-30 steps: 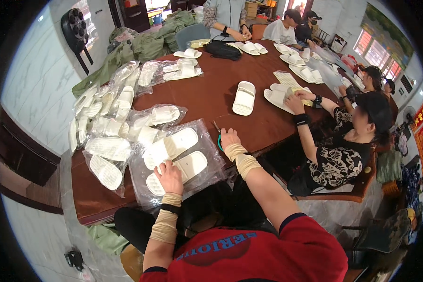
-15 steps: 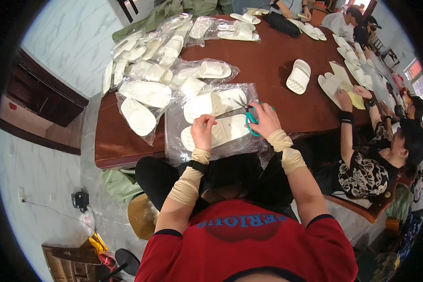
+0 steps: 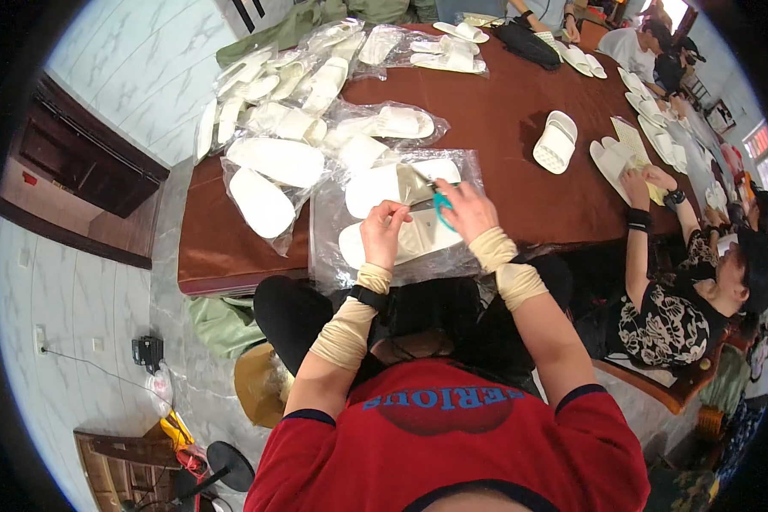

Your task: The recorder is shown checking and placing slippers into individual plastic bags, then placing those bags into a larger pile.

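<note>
The right hand's grip is closed around teal-handled scissors, whose blades point left over a clear plastic bag holding a pair of white slippers. The left hand's grip is pinched together on the bag's plastic, just beside the scissors. The bag lies at the near edge of the brown counter, its lower border reaching to that edge, directly in front of the person.

To the left, more bagged white slippers crowd the counter's near left corner and run in a pile along the left edge toward the far end, leaving little bare surface there. To the right of the hands the counter is bare brown up to a single loose white slipper near the right edge. Further right, a seated person's hands rest on flat slippers at that edge. A dark bag lies toward the far end.
</note>
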Available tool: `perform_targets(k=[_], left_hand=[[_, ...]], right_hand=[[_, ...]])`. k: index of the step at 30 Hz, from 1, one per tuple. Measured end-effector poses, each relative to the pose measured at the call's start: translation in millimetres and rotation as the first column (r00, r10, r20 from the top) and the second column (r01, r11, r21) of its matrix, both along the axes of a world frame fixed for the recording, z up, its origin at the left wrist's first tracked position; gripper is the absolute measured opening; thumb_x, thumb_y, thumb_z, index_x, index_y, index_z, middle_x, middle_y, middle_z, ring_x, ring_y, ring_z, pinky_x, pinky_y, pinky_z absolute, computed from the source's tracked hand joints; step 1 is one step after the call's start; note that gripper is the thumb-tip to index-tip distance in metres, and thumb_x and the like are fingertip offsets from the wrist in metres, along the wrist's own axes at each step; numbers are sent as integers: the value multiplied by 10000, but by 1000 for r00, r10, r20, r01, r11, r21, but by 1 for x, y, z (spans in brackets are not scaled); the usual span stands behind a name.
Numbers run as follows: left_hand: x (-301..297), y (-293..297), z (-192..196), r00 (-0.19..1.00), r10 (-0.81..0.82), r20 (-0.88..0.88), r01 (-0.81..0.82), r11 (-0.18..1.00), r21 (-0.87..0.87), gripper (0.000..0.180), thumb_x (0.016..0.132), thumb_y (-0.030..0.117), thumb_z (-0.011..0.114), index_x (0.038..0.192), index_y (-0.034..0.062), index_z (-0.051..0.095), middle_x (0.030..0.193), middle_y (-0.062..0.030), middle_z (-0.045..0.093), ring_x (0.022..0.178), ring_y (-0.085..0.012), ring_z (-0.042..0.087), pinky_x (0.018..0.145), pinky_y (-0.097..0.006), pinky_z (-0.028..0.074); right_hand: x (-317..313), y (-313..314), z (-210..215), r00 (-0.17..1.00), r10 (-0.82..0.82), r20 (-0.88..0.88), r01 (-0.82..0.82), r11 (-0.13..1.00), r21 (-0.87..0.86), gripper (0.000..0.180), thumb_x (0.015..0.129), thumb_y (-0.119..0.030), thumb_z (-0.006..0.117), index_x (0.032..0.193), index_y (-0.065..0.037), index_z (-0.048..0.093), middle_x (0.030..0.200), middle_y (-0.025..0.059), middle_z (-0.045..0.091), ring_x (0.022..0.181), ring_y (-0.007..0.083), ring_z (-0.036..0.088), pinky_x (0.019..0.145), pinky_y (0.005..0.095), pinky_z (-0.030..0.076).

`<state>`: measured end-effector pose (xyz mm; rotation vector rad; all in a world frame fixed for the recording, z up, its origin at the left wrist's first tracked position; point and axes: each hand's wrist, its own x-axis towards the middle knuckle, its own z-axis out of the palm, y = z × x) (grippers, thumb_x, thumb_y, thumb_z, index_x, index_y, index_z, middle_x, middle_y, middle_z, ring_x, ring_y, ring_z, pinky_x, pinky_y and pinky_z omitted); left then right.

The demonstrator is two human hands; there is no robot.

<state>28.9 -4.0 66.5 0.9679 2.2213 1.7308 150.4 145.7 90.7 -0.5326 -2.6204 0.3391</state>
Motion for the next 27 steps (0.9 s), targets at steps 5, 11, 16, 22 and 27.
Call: perform_targets(k=[5,11,16,22,27], left_hand=[[6,-33,89,949,-154,274,14,892,452,104,928,111,552,904,18,594,786,-60,647,760,-119,596,798,-258,441],[-37,-160,144,943,-106,315,-181,633,753,179,958,177,521,1043,22,549,806,-11,562,767,-139,534,738,-285,468],[-44,-294,125,879,268,395,-476,539,695,185,964,175,516,1078,34,551,887,-22,592,872,-155,591,783,-285,494],[-39,-402,45,645,618,449,-742,367,562,150,936,170,565,1017,45,577,893,-62,639,846,-201,648,751,-296,530],[-52,-462,-68,455,641,618,-884,239,403,128,905,154,614,958,44,576,886,-89,647,807,-232,655,697,-329,522]], right_hand=[[18,78,-39,951,-233,203,245,969,-39,422,793,-215,637,1189,-125,521,967,196,594,868,375,607,751,449,504],[11,97,-22,722,-319,613,308,943,127,265,828,-264,587,1012,-74,600,996,188,626,935,358,623,779,460,512],[9,70,-15,944,-240,226,230,971,68,301,851,-314,590,1066,-104,609,967,150,625,893,326,622,749,441,501],[-3,13,-9,1000,25,1,-24,972,-232,216,875,-234,592,1042,-108,647,917,136,656,763,282,638,672,365,493],[-19,-9,-11,991,102,-88,-123,950,-285,194,888,-188,586,1031,-76,653,869,135,668,701,231,646,648,324,491]])
